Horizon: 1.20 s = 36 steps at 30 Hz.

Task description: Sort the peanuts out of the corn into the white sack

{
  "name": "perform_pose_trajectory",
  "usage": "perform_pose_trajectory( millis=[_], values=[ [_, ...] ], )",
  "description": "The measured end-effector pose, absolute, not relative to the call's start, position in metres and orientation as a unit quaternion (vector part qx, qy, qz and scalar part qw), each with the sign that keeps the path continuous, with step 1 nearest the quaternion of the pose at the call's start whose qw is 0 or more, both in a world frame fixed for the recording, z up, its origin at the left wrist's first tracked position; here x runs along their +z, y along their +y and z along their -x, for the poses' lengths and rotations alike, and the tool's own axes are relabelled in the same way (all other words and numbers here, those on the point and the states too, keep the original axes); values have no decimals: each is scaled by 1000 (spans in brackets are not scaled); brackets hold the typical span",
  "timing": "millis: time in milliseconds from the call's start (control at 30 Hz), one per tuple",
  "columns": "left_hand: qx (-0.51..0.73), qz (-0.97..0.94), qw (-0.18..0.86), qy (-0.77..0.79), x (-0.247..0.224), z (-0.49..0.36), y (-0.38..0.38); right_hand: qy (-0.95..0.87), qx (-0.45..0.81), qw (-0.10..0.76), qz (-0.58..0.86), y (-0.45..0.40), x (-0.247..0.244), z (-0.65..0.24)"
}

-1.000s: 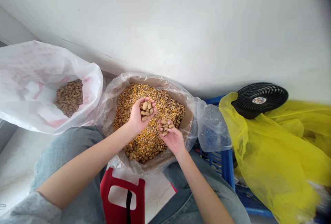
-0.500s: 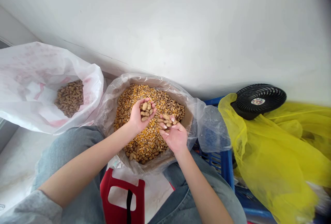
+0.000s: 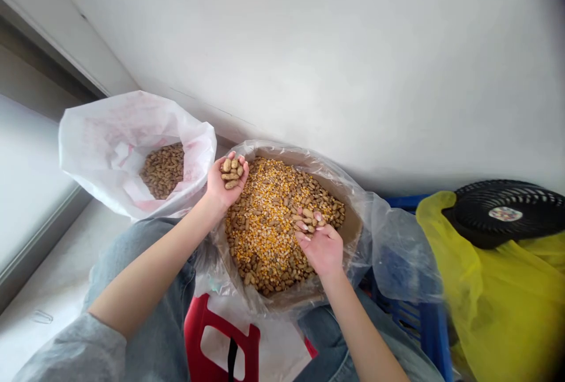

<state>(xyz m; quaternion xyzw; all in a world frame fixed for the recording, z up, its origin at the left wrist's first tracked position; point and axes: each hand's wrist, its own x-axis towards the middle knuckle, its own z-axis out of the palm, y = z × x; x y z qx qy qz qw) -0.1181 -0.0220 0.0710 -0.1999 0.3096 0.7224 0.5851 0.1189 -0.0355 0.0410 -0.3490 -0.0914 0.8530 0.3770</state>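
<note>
Several unshelled peanuts (image 3: pixel 231 173) lie cupped in my left hand (image 3: pixel 224 189), which is over the left rim of a box lined with clear plastic (image 3: pixel 353 226). Inside the box is a heap of yellow corn kernels (image 3: pixel 269 205) mixed with more peanuts. My right hand (image 3: pixel 324 249), palm up with curled fingers, holds several peanuts (image 3: pixel 309 220) above the right part of the heap. To the left stands an open white sack (image 3: pixel 88 140) with a pile of peanuts (image 3: pixel 164 171) at its bottom.
A red plastic stool (image 3: pixel 198 335) is between my knees. At the right are a blue crate (image 3: pixel 432 329), yellow netting (image 3: pixel 494 299) and a black fan grille (image 3: pixel 521 208). A white wall (image 3: pixel 335 64) rises behind the box.
My left hand has moved left with its peanuts, from the heap's middle to the box rim near the sack. My right hand stays over the heap. The view has turned left.
</note>
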Motion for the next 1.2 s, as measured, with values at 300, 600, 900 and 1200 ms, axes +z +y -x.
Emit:
perform_pose_trajectory(
  millis=[300,600,900,1200],
  values=[
    [851,260,349,293,79,210,-40,-71,856,348,377,-41,25,-125],
    [633,162,614,443,67,108,-30,-116,848,350,381,-38,34,-125],
    [378,133,787,469,49,15,-53,-177,841,368,354,-41,55,-114],
    [601,182,695,351,62,-22,-42,-359,713,477,367,-53,53,-93]
  ],
)
